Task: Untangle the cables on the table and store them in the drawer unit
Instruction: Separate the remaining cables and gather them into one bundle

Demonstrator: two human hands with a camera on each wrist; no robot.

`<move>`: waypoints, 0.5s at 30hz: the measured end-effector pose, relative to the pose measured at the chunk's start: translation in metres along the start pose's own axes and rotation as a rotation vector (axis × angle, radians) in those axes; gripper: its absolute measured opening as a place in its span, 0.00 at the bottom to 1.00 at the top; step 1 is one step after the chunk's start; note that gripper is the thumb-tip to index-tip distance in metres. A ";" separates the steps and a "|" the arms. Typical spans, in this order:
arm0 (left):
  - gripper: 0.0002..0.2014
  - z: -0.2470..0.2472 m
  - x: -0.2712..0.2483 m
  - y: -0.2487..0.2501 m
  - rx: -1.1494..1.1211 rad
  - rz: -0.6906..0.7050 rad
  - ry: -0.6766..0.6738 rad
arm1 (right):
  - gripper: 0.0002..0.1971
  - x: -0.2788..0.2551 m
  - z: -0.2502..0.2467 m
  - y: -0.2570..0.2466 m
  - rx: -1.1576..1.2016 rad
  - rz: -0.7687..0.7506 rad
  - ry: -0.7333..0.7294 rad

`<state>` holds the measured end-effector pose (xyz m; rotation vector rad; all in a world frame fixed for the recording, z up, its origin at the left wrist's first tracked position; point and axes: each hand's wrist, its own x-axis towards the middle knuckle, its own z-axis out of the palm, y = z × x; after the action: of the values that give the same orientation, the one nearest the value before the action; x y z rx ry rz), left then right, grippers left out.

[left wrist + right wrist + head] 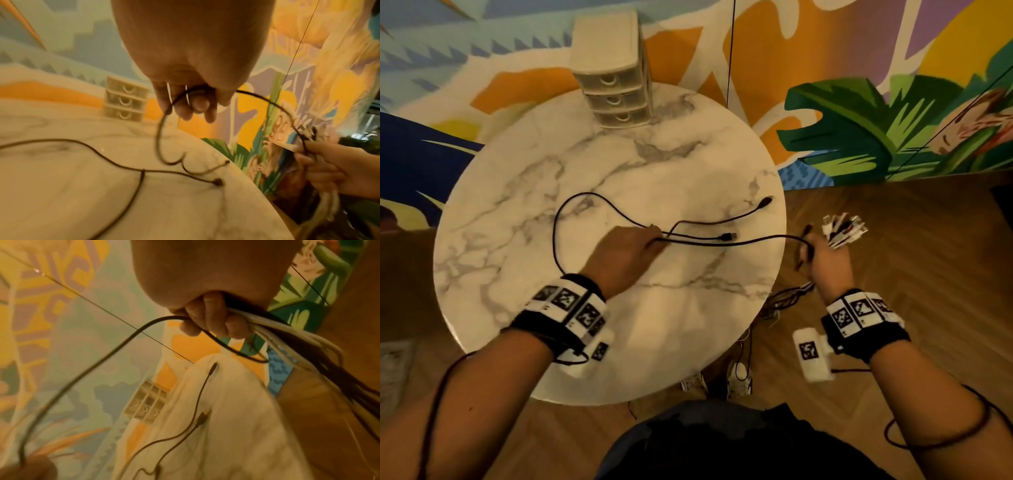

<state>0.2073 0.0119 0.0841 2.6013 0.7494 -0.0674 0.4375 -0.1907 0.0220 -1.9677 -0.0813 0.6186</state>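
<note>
Here a black cable [726, 242] is pinched in the curled fingers [195, 105] of the left hand [626, 250] and runs taut-ish across to the right hand [825, 260], whose fingers [213, 321] are clenched round it together with a bundle of white and dark cables [287, 340] held off the desk [524, 212] edge. Beyond the left fingers, the loose loop and two plug ends [767, 201] are left lying on the desk. The drawer unit [613, 85] stands well beyond both hands, its drawers shut. A snag is judged likely: if the hands are drawn apart, the crossing near the left fingers could be tightened into a knot, or the plug ends dragged off the desk. The bundle could also be re-tangled with the black cable.
</note>
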 end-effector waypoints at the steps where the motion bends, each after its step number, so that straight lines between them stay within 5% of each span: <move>1: 0.13 -0.009 0.001 -0.003 0.004 -0.033 0.034 | 0.16 0.004 -0.005 -0.001 0.023 0.035 0.052; 5: 0.17 -0.018 0.017 0.029 0.276 -0.080 0.064 | 0.12 -0.008 -0.005 -0.032 0.083 -0.109 0.106; 8: 0.14 -0.005 0.030 0.075 0.384 -0.008 -0.034 | 0.11 -0.040 0.016 -0.061 0.045 -0.330 -0.151; 11: 0.13 0.009 0.035 0.111 0.348 0.050 -0.026 | 0.10 -0.065 0.034 -0.067 -0.135 -0.409 -0.298; 15: 0.13 0.021 0.028 0.105 0.130 0.031 -0.042 | 0.15 -0.044 0.020 -0.059 -0.297 -0.320 -0.183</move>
<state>0.2868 -0.0630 0.1013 2.7247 0.7111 -0.1661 0.4025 -0.1604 0.0825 -2.1146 -0.6195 0.5979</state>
